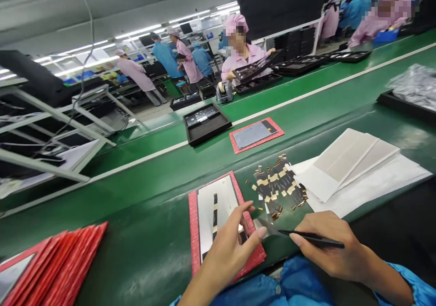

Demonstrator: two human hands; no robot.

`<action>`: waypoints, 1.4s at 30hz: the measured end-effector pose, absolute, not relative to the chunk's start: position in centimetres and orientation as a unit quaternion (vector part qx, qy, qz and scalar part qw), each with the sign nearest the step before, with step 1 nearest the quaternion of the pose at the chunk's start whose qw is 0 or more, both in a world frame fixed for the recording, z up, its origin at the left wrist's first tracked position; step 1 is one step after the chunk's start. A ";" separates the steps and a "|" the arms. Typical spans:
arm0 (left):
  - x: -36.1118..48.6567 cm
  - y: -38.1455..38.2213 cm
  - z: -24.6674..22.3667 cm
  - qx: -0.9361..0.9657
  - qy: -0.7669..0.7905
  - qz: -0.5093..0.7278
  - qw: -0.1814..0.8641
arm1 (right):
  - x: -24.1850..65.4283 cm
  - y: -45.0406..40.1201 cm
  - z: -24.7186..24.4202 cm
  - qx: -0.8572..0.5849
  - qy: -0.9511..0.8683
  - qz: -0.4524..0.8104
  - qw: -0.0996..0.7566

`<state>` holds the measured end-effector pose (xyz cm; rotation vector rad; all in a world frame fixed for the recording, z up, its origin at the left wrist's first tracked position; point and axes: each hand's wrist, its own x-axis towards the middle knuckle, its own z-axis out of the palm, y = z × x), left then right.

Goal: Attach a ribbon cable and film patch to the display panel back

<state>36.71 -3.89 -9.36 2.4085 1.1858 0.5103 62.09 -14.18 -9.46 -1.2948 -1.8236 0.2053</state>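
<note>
My right hand [330,240] is closed around black tweezers [318,239], whose tips point left toward a small translucent film [270,228]. My left hand [226,240] hovers over the right side of a flat display panel [223,188], its thumb and index finger apart. The left thumb tip overlaps the film; I cannot tell if it touches. The panel lies on a red bubble-wrap pouch [194,233], with a dark flex cable [215,213] on its pale face. Part of the panel is hidden beneath my left hand. Loose flex cables [275,183] lie heaped just beyond my hands.
White-backed sheets [347,160] lie at right. Stacked red pouches [68,260] sit at left. Farther off are another panel [255,134] on red wrap and a black tray [207,126]. A co-worker [247,56] handles trays across the green bench [146,224].
</note>
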 end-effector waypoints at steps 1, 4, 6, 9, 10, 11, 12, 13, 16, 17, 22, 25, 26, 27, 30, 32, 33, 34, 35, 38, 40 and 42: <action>35.8 -4.8 -10.4 0.838 0.455 0.183 0.240 | 61.5 -13.9 -9.6 -0.519 -0.729 0.089 0.437; 34.1 -6.7 -13.0 0.753 0.520 0.186 0.358 | 59.8 -13.4 -9.9 -0.517 -0.719 0.110 0.451; 33.5 -7.5 -14.0 0.708 0.533 0.185 0.425 | 59.1 -13.2 -10.1 -0.517 -0.707 0.132 0.464; 32.9 -8.2 -14.3 0.644 0.523 0.197 0.522 | 58.3 -12.9 -10.4 -0.526 -0.685 0.159 0.478; 32.7 -8.3 -14.3 0.625 0.523 0.205 0.541 | 58.1 -12.7 -10.4 -0.535 -0.676 0.171 0.477; 32.4 -8.4 -14.2 0.609 0.527 0.214 0.553 | 57.9 -12.5 -10.5 -0.545 -0.665 0.192 0.474; 32.1 -8.4 -14.1 0.595 0.532 0.222 0.560 | 57.8 -12.2 -10.6 -0.555 -0.650 0.220 0.470; 31.8 -8.4 -14.0 0.585 0.539 0.229 0.561 | 57.6 -11.8 -10.8 -0.564 -0.631 0.256 0.467; 30.8 -8.4 -13.8 0.569 0.559 0.253 0.548 | 57.0 -10.4 -11.8 -0.577 -0.576 0.354 0.459; 30.4 -8.3 -13.8 0.570 0.565 0.258 0.537 | 56.8 -10.0 -12.3 -0.578 -0.567 0.371 0.454; 29.0 -8.5 -14.0 0.619 0.600 0.254 0.440 | 55.2 -9.4 -14.4 -0.587 -0.562 0.406 0.419; 28.5 -8.6 -14.2 0.651 0.610 0.245 0.378 | 54.4 -9.8 -14.8 -0.592 -0.575 0.390 0.409; 28.4 -8.7 -14.3 0.659 0.612 0.243 0.363 | 54.3 -10.0 -14.9 -0.594 -0.580 0.383 0.406; 28.3 -8.7 -14.3 0.665 0.613 0.243 0.350 | 54.1 -10.2 -15.0 -0.596 -0.585 0.376 0.402; 28.3 -8.6 -14.2 0.678 0.612 0.240 0.329 | 53.9 -10.5 -15.2 -0.603 -0.589 0.364 0.396; 28.4 -8.6 -14.1 0.682 0.614 0.236 0.321 | 53.8 -10.7 -15.4 -0.607 -0.585 0.362 0.398; 28.4 -8.5 -14.0 0.684 0.614 0.233 0.317 | 53.8 -10.7 -15.5 -0.609 -0.582 0.364 0.398; 28.5 -8.5 -13.9 0.685 0.615 0.231 0.314 | 53.7 -10.7 -15.5 -0.610 -0.580 0.364 0.399; 28.5 -8.5 -13.8 0.688 0.615 0.228 0.311 | 53.7 -10.7 -15.6 -0.612 -0.578 0.362 0.401; 28.6 -8.5 -13.5 0.692 0.616 0.221 0.306 | 53.5 -10.6 -15.5 -0.620 -0.577 0.351 0.400; 28.7 -8.5 -13.3 0.691 0.619 0.215 0.305 | 53.5 -10.5 -15.3 -0.621 -0.575 0.356 0.396; 28.8 -8.5 -13.2 0.690 0.622 0.211 0.303 | 53.4 -10.5 -15.2 -0.623 -0.571 0.366 0.391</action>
